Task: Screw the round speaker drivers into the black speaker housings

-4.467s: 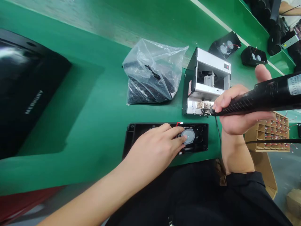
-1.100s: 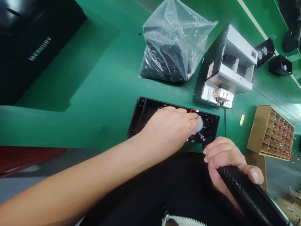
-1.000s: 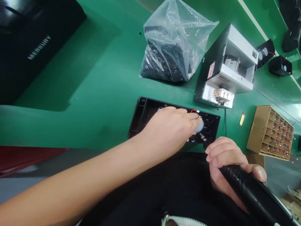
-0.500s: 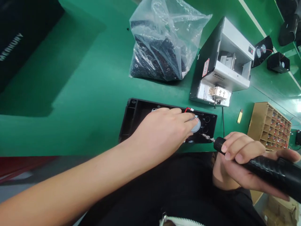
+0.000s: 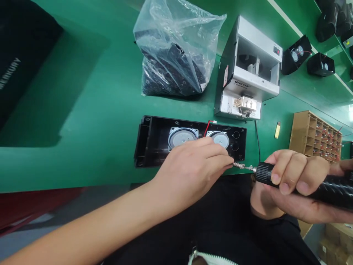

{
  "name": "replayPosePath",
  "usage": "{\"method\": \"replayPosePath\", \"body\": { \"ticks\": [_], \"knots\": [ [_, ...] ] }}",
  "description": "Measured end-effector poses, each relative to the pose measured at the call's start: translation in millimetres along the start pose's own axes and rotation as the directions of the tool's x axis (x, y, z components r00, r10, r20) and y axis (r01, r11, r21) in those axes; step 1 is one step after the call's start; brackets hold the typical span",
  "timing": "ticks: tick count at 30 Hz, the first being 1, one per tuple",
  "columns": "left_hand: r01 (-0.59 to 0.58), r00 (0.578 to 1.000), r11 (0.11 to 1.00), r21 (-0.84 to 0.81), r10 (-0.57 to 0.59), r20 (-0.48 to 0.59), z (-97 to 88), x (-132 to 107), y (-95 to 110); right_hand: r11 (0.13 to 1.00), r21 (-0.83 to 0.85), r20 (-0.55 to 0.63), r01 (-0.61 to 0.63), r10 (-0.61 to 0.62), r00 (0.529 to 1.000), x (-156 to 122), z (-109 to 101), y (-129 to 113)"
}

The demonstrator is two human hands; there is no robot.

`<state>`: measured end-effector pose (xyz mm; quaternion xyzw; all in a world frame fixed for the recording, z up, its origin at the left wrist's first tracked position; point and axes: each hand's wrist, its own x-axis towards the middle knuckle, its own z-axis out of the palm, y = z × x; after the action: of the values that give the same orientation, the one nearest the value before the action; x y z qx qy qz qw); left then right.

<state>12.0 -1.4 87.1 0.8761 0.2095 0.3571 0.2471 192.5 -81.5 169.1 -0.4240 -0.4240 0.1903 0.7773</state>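
My right hand (image 5: 300, 180) is wrapped round a black electric screwdriver (image 5: 264, 173), which points left. Its metal bit (image 5: 242, 166) has a coil around it. At the tip of that bit, the fingers of my left hand (image 5: 197, 162) are pinched together; whatever lies between them is hidden. Beneath and behind the left hand is a long black speaker housing (image 5: 158, 147). Two round speakers with grey backs sit inside: the left speaker (image 5: 182, 138) is partly covered by my hand, the right speaker (image 5: 220, 140) shows more fully. A red wire (image 5: 206, 127) with a white connector rises between them.
Behind the housing stand a clear plastic bag (image 5: 176, 55) of black parts and a silver-and-black machine (image 5: 248, 70). To the right are a yellow piece (image 5: 277, 130) and a cardboard divider box (image 5: 300, 132) with wired parts. A black box (image 5: 22, 66) stands far left.
My left hand has lifted off the right speaker and come to the bit's tip, uncovering both speakers. The screwdriver has turned nearer to level. The view has shifted slightly.
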Motion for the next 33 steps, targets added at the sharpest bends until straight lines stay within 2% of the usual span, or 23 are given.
{"method": "replayPosePath", "body": {
  "ticks": [4,8,9,12,14,19,26,33],
  "knots": [
    [-0.002,1.000,0.997,0.080,0.004,-0.018,-1.5,-1.2,0.6,0.990,0.139,0.021,-0.007,0.004,1.000,-0.3,-0.9,2.7],
    [-0.042,0.999,0.993,0.111,0.041,0.009,-2.6,-2.9,2.2,0.975,0.213,0.169,0.058,-0.095,0.981,-0.4,-7.4,12.1],
    [-0.049,0.999,0.991,0.121,0.048,0.012,-3.1,-3.0,2.6,0.979,0.197,0.168,0.053,-0.087,0.982,-1.3,-8.2,12.5],
    [-0.067,0.998,0.986,0.151,0.064,0.025,-4.4,-2.5,3.2,0.995,0.094,0.049,-0.020,0.016,0.999,-5.7,-7.8,7.9],
    [-0.080,0.996,0.984,0.157,0.075,0.040,-4.6,-1.5,3.2,0.996,0.073,0.003,-0.041,0.041,0.999,-8.1,-6.6,3.4],
    [-0.106,0.991,0.976,0.191,0.089,0.096,-4.8,0.7,3.9,0.999,-0.011,0.071,-0.052,0.053,0.996,-7.6,-7.3,2.3],
    [-0.141,0.976,0.958,0.249,0.092,0.199,-4.2,3.5,7.0,0.995,-0.085,0.258,-0.056,0.077,0.963,-6.9,-17.0,1.6],
    [-0.131,0.976,0.965,0.226,0.086,0.198,-2.0,9.1,2.8,0.998,-0.068,0.292,0.018,0.003,0.956,-13.6,-13.1,11.3]
  ]
}}
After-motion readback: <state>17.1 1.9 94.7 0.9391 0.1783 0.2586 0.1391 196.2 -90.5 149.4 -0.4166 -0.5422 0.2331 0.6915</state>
